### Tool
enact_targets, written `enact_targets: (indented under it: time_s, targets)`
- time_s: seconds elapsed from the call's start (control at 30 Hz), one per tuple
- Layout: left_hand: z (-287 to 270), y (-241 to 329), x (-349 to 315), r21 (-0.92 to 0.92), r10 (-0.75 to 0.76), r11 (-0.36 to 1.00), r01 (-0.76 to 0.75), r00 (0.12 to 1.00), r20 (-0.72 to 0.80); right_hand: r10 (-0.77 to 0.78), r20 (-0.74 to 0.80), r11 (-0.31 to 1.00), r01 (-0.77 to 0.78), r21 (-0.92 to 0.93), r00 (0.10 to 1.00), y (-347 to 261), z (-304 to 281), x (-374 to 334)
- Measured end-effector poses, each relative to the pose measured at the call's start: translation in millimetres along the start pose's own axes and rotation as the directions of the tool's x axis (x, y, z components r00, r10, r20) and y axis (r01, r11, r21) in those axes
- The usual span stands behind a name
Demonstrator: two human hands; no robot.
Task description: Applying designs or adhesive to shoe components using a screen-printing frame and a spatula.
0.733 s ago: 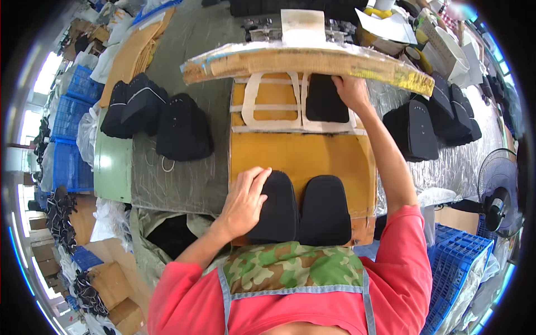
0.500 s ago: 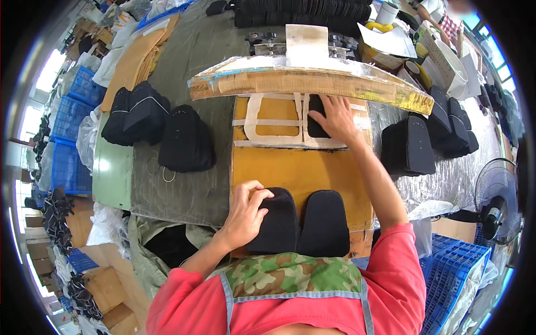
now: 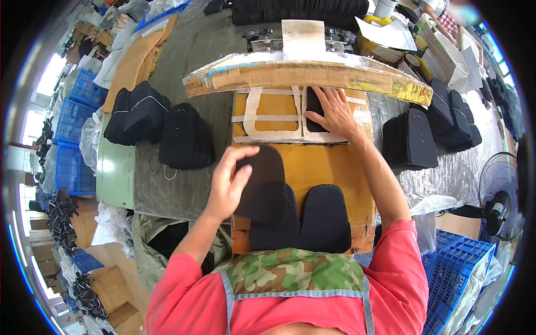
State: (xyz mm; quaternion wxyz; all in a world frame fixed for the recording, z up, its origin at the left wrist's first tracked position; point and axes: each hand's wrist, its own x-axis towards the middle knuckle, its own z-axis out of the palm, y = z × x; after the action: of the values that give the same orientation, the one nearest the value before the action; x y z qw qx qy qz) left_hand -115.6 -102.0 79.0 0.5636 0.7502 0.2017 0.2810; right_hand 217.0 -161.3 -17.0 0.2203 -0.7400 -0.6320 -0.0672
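My left hand [image 3: 226,181] pinches a black round-topped fabric pad [image 3: 263,187] by its left edge, raised and tilted over the near part of the yellow board [image 3: 335,162]. Beneath it lies another black pad [image 3: 290,234], partly covered, and a matching right pad [image 3: 327,219] lies beside that one. My right hand [image 3: 338,114] rests with fingers spread on a black pad [image 3: 314,106] set in the right opening of a pale template [image 3: 251,114]. Board shows through the template's left opening. My right fingertips lie just below the raised wooden-edged frame [image 3: 307,77].
Stacks of black pads stand left [image 3: 187,137] and right [image 3: 410,137] of the board. A long row of black pads [image 3: 301,12] lies at the back. A fan [image 3: 497,201] and blue crates [image 3: 455,273] are at the right. A person [image 3: 441,14] is at the far right.
My left hand has lifted a black pad off the near left pile and moved it up and forward. My right hand stays on the template, its fingers shifted only slightly.
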Motion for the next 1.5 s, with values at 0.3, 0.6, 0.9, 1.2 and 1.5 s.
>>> enact_targets:
  time_s: [0.3, 0.6, 0.9, 1.2, 1.5]
  targets:
    - [6, -90, 145, 0.262, 0.029, 0.965, -0.029, 1.0, 0.004, 0.069, 0.05, 0.996, -0.066, -0.062, 0.996, -5, -2, -3]
    - [30, -118, 171, 0.76, 0.205, 0.57, -0.313, 0.95, 0.237, 0.105, 0.082, 0.994, -0.106, 0.008, 0.991, -7, -8, -3]
    - [52, -128, 140, 0.873, 0.214, 0.4, -0.278, 0.955, 0.206, 0.068, -0.001, 0.997, -0.068, 0.023, 0.998, -5, -3, -5]
    - [38, -110, 162, 0.707, 0.19, 0.627, -0.327, 0.944, 0.268, 0.074, 0.009, 0.997, -0.075, 0.027, 0.997, -4, -2, -7]
    - [55, -120, 164, 0.806, 0.169, 0.419, -0.418, 0.908, 0.383, 0.063, 0.023, 0.998, -0.064, 0.019, 0.998, 0, -6, -7]
